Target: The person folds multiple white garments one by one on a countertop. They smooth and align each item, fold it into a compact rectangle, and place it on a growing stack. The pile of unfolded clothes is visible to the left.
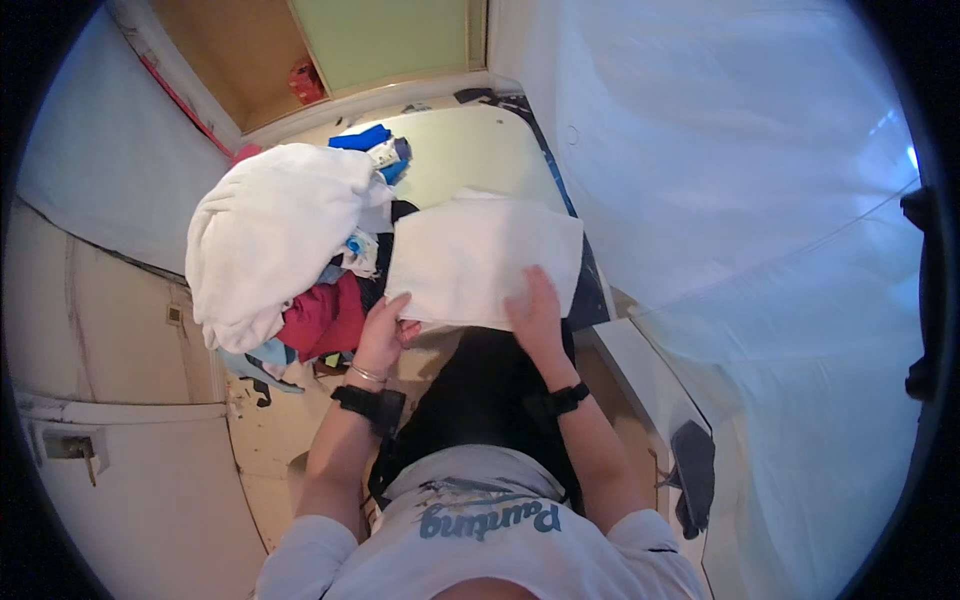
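Note:
A flat, folded white cloth (472, 255) lies over the near part of the pale table and towards my lap. My left hand (384, 330) grips its near left corner, thumb on top and fingers beneath. My right hand (536, 307), a little blurred, rests on or just over the cloth's near right part with its fingers somewhat apart. To the left is a heap of clothes, with a large white fleecy cloth (277, 232) on top and a dark red garment (326, 319) below it.
Small blue clothes (361, 139) lie at the back of the pale table (480, 142). White sheeting (735, 150) hangs along the right. A white door (135, 465) stands at lower left, an open cabinet (232, 60) at the back, and a dark grey item (691, 476) at lower right.

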{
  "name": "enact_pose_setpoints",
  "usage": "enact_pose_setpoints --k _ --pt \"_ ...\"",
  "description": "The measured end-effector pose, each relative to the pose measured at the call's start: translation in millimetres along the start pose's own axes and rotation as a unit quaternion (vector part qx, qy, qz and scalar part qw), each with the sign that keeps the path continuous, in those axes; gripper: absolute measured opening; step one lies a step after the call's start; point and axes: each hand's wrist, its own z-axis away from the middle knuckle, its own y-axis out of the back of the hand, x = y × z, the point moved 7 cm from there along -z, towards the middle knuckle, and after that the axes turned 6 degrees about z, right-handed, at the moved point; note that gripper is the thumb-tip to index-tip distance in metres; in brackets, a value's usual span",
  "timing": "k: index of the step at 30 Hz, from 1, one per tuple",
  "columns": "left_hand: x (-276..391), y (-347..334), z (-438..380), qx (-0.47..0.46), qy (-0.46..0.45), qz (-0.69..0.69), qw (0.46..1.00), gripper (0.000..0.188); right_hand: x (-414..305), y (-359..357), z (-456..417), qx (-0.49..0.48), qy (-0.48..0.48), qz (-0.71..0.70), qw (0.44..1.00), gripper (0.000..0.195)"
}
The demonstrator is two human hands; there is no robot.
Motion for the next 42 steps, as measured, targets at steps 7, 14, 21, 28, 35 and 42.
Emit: enact_pose_setpoints --k 7,14,21,28,35,42 --pt "13.0 -44.1 -12.4 -0.123 0.017 0.140 0.982 0.026 119.8 -10.6 53.2 0.103 -0.588 -0.433 0.675 0.041" --pt "48.6 -54.9 -12.6 -0.126 -0.071 0.100 0.984 0.030 107.3 -1.8 31.5 0.085 -0.525 -0.589 0.608 0.030" --pt "60.8 -58.0 -3.3 -0.089 -0.091 0.053 0.990 0.034 79.1 58.2 -36.2 0.127 -0.342 -0.676 0.640 0.036" --pt "12.9 28.9 -34.2 -0.006 -0.021 -0.016 1.000 0.027 104.1 -8.5 30.7 0.120 -0.498 -0.557 0.654 0.039" --pt "-22.0 13.9 -36.2 -0.075 0.010 0.001 0.997 0.027 95.8 -35.9 42.7 0.066 -0.520 -0.665 0.532 0.044" --pt "0.3 -3.8 -35.4 -0.085 -0.025 0.065 0.994 0.037 103.7 22.0 8.9 0.120 -0.401 -0.608 0.675 0.035"
